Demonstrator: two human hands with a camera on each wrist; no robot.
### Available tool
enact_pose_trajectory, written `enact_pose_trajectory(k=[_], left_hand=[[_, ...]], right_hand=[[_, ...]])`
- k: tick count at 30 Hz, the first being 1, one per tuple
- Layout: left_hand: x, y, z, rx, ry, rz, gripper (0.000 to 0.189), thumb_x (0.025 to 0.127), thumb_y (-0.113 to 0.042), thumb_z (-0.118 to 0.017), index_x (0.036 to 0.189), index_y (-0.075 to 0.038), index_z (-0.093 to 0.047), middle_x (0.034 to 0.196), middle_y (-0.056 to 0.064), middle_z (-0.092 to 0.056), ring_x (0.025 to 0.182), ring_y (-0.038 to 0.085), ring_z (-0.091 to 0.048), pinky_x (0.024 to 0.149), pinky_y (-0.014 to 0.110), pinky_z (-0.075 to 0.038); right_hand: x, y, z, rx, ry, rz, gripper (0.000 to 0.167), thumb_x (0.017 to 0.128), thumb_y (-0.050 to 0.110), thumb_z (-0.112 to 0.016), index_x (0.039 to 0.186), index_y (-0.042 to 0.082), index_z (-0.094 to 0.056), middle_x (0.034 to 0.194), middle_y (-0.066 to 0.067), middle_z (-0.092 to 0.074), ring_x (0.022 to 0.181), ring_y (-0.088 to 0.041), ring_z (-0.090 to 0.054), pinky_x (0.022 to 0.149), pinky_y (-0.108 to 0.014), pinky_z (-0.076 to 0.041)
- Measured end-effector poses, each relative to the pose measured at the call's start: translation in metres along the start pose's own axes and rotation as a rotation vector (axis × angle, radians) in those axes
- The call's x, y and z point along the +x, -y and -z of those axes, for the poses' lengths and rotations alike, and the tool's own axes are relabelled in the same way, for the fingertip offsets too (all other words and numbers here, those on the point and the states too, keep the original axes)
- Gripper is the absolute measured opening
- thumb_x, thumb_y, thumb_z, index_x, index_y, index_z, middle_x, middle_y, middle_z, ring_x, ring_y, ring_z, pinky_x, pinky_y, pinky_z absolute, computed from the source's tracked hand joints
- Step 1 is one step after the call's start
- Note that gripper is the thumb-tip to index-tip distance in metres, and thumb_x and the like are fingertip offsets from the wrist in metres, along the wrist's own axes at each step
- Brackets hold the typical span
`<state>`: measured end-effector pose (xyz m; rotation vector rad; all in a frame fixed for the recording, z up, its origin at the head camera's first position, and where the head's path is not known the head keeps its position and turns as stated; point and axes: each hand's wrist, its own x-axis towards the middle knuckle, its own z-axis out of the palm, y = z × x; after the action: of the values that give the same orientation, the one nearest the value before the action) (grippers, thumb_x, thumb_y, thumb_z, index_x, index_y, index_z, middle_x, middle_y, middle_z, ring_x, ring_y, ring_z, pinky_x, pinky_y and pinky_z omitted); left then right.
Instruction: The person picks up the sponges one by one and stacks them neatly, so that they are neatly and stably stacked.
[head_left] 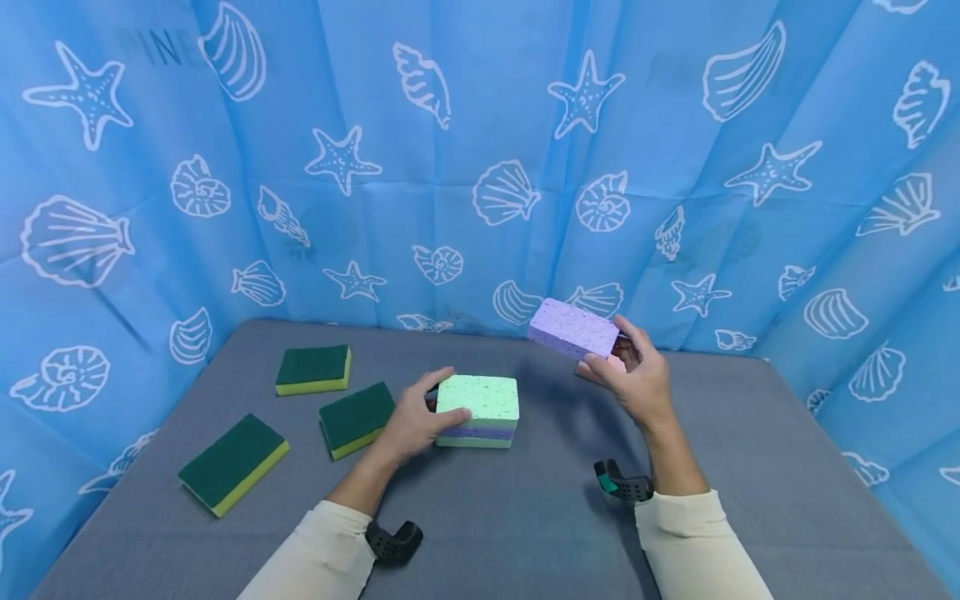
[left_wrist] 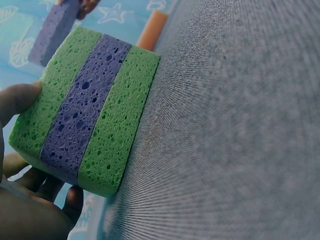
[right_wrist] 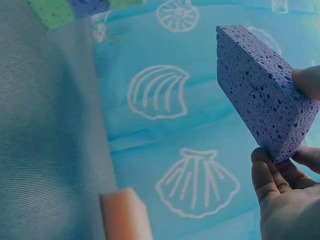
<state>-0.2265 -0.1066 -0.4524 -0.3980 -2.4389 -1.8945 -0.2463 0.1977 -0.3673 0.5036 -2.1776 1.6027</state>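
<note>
A purple sponge (head_left: 573, 327) is pinched by its right end in my right hand (head_left: 647, 379), held up off the table; the right wrist view shows the thumb on top and fingertips below this purple sponge (right_wrist: 265, 92). My left hand (head_left: 411, 421) grips the left end of a stack of sponges, a purple one (left_wrist: 87, 105) between an upper green sponge (head_left: 477, 398) and a lower green sponge (left_wrist: 117, 125). The stack rests on the table, its layers lined up. Behind my right hand lies a pinkish-orange sponge (right_wrist: 125, 215), partly hidden in the head view.
Left of my left hand lie three green-and-yellow scrub sponges: one at the back (head_left: 312, 369), one near my wrist (head_left: 357, 417), one nearer the front (head_left: 234, 463). The grey table (head_left: 525, 517) meets a blue shell-patterned curtain (head_left: 465, 150) at the back and sides.
</note>
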Motion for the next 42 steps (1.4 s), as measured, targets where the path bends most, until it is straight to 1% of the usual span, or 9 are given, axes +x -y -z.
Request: enact_pose_trajectory(k=[6, 14, 17, 22, 28, 31, 35, 39, 42], left_hand=[[0.001, 0.001, 0.001, -0.010, 0.007, 0.003, 0.068, 0.085, -0.022, -0.076, 0.144, -0.007, -0.045, 0.146, 0.015, -0.039, 0.122, 0.032, -0.045, 0.085, 0.044, -0.046], [0.000, -0.001, 0.001, -0.004, 0.009, 0.009, 0.068, 0.085, -0.022, -0.076, 0.144, -0.008, -0.046, 0.146, 0.015, -0.039, 0.116, 0.030, -0.049, 0.081, 0.041, -0.046], [0.000, -0.001, 0.001, -0.003, 0.007, 0.007, 0.068, 0.085, -0.022, -0.076, 0.144, -0.008, -0.046, 0.146, 0.015, -0.039, 0.119, 0.031, -0.047, 0.083, 0.043, -0.046], [0.000, -0.001, 0.001, -0.004, 0.003, 0.007, 0.068, 0.085, -0.022, -0.076, 0.144, -0.008, -0.046, 0.146, 0.015, -0.039, 0.120, 0.032, -0.047, 0.085, 0.045, -0.046], [0.000, -0.002, 0.000, -0.009, 0.001, 0.011, 0.068, 0.085, -0.022, -0.076, 0.144, -0.008, -0.046, 0.146, 0.015, -0.040, 0.115, 0.030, -0.051, 0.082, 0.043, -0.048], [0.000, -0.003, 0.000, -0.014, -0.002, 0.015, 0.068, 0.084, -0.021, -0.077, 0.144, -0.008, -0.046, 0.145, 0.015, -0.040, 0.109, 0.028, -0.054, 0.080, 0.041, -0.049], [0.000, -0.003, -0.001, -0.024, -0.002, 0.016, 0.068, 0.084, -0.020, -0.077, 0.144, -0.007, -0.046, 0.143, 0.016, -0.041, 0.100, 0.025, -0.057, 0.076, 0.038, -0.050], [0.001, -0.002, -0.001, -0.029, -0.002, 0.023, 0.069, 0.084, -0.020, -0.077, 0.144, -0.007, -0.046, 0.143, 0.016, -0.041, 0.097, 0.023, -0.058, 0.075, 0.036, -0.050], [0.001, -0.002, -0.001, -0.035, -0.004, 0.030, 0.069, 0.083, -0.019, -0.077, 0.144, -0.007, -0.046, 0.142, 0.015, -0.042, 0.095, 0.023, -0.057, 0.074, 0.034, -0.049]], right_hand=[[0.001, 0.005, 0.003, -0.017, -0.004, 0.072, 0.070, 0.078, -0.016, -0.069, 0.138, -0.019, -0.034, 0.126, -0.032, -0.044, 0.102, -0.024, -0.050, 0.087, -0.017, -0.043], [0.004, -0.006, 0.007, 0.070, 0.001, 0.132, 0.076, 0.076, -0.017, -0.071, 0.142, -0.012, -0.035, 0.130, -0.021, -0.044, 0.112, -0.022, -0.049, 0.093, -0.019, -0.041], [0.004, -0.003, 0.007, 0.092, 0.014, 0.168, 0.076, 0.075, -0.019, -0.069, 0.143, -0.011, -0.035, 0.129, -0.021, -0.043, 0.113, -0.023, -0.048, 0.095, -0.021, -0.040], [0.003, 0.003, 0.006, 0.119, 0.038, 0.219, 0.077, 0.074, -0.022, -0.067, 0.143, -0.012, -0.035, 0.127, -0.025, -0.042, 0.108, -0.024, -0.050, 0.091, -0.021, -0.043], [0.002, 0.012, 0.005, 0.153, 0.054, 0.287, 0.077, 0.073, -0.023, -0.068, 0.141, -0.014, -0.035, 0.129, -0.026, -0.041, 0.110, -0.025, -0.049, 0.094, -0.023, -0.042], [0.001, 0.016, 0.003, 0.159, 0.066, 0.315, 0.077, 0.073, -0.021, -0.069, 0.141, -0.015, -0.035, 0.130, -0.025, -0.041, 0.111, -0.026, -0.049, 0.095, -0.024, -0.042], [-0.001, 0.022, 0.000, 0.177, 0.083, 0.334, 0.079, 0.072, -0.022, -0.070, 0.141, -0.014, -0.035, 0.131, -0.025, -0.040, 0.113, -0.027, -0.049, 0.096, -0.025, -0.041], [-0.002, 0.025, -0.005, 0.201, 0.099, 0.344, 0.079, 0.070, -0.023, -0.071, 0.141, -0.014, -0.036, 0.131, -0.026, -0.041, 0.114, -0.028, -0.048, 0.097, -0.026, -0.041], [-0.002, 0.027, -0.009, 0.208, 0.115, 0.356, 0.078, 0.071, -0.021, -0.071, 0.140, -0.014, -0.037, 0.131, -0.027, -0.040, 0.115, -0.029, -0.048, 0.097, -0.027, -0.041]])
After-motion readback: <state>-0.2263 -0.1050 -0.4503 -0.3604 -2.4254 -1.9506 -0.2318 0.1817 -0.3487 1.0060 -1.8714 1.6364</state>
